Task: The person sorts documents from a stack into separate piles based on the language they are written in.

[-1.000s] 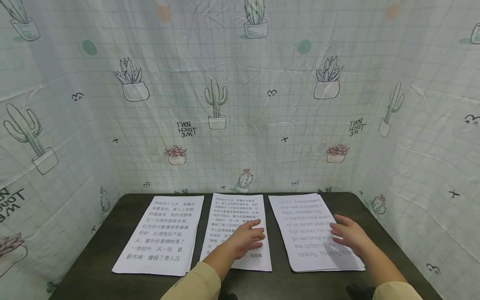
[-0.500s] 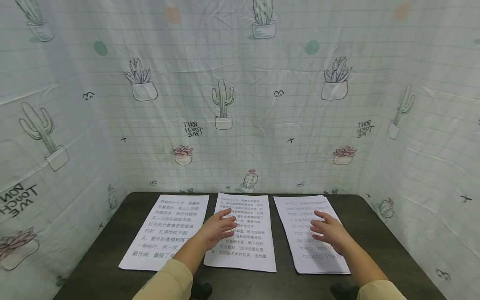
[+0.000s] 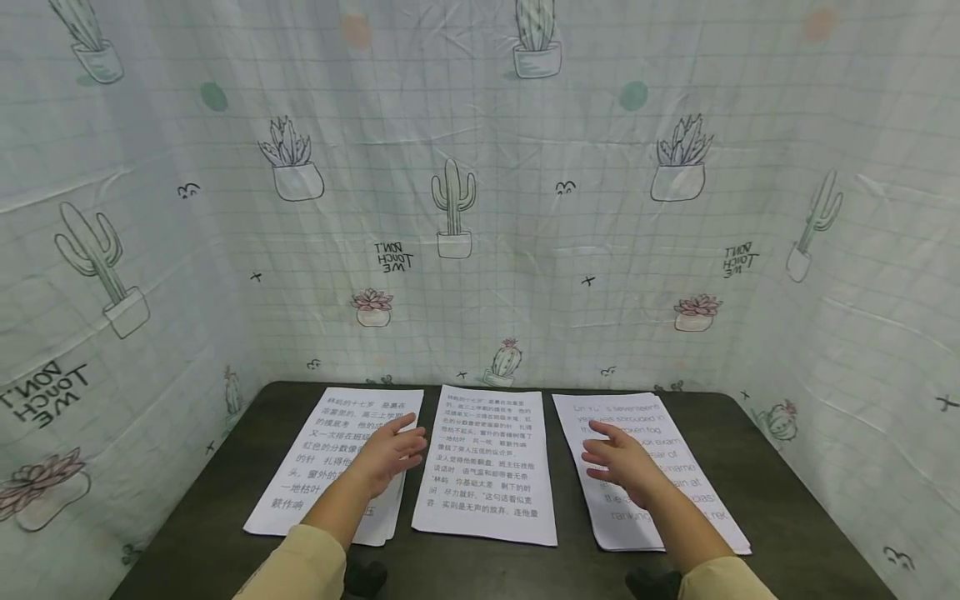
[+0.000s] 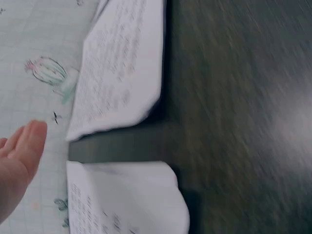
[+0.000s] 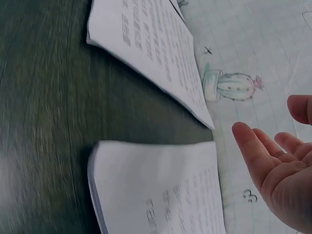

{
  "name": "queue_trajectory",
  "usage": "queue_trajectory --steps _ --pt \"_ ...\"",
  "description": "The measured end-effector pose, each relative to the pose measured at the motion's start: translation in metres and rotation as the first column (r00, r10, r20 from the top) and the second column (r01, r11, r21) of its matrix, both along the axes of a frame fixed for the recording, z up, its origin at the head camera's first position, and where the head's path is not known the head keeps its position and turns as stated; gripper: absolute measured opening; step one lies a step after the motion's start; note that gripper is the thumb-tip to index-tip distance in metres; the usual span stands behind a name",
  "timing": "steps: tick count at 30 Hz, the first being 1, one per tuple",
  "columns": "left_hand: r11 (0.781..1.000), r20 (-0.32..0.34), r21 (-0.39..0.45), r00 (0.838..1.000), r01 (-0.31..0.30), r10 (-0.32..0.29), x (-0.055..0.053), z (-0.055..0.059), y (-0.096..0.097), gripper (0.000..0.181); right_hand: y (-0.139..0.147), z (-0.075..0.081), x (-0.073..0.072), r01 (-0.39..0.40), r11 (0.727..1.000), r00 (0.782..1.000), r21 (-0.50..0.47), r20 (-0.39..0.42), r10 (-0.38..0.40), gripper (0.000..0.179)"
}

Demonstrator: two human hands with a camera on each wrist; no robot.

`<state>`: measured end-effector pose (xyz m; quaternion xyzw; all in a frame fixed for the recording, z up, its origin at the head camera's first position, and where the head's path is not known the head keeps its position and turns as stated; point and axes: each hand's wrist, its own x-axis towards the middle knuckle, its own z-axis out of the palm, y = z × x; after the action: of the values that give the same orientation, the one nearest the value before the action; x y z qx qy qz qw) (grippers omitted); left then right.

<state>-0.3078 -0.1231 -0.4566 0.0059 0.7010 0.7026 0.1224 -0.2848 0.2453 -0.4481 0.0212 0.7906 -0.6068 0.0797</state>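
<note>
Three stacks of printed paper lie side by side on a dark table. My left hand (image 3: 388,456) hovers over the right side of the left stack (image 3: 300,467), which bears large Chinese print. Between the hands, the middle stack (image 3: 487,467) shows smaller Chinese text. Over the right stack (image 3: 611,525), printed in English, is my right hand (image 3: 621,460). Both hands hold nothing, their fingers relaxed and spread. In the left wrist view, part of the left hand (image 4: 22,161) shows at the left edge. The right wrist view has the right hand (image 5: 282,170) with fingers loosely bent.
A pale curtain (image 3: 495,208) with cactus drawings hangs behind the table and along both sides. The dark wooden table (image 3: 480,575) has bare strips between the stacks and along its front. Dark objects, partly hidden, sit under each forearm.
Both hands have moved left in the head view, the left from the middle stack to the left one. The view has turned slightly right to left, shifting the scene rightward. The papers stay put.
</note>
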Motion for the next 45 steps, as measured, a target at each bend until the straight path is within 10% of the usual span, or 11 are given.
queue_trajectory --steps 17,45 --pt "0.999 0.084 -0.009 0.995 -0.051 0.052 0.003 -0.037 -0.002 0.063 -0.038 -0.029 0.002 0.028 0.998 0.997 -0.049 0.069 -0.024 0.055" --pt "0.974 0.041 -0.209 0.994 -0.089 0.1 0.02 -0.054 0.018 0.041 -0.05 -0.049 0.011 0.088 0.986 0.989 0.143 0.104 -0.104 0.049"
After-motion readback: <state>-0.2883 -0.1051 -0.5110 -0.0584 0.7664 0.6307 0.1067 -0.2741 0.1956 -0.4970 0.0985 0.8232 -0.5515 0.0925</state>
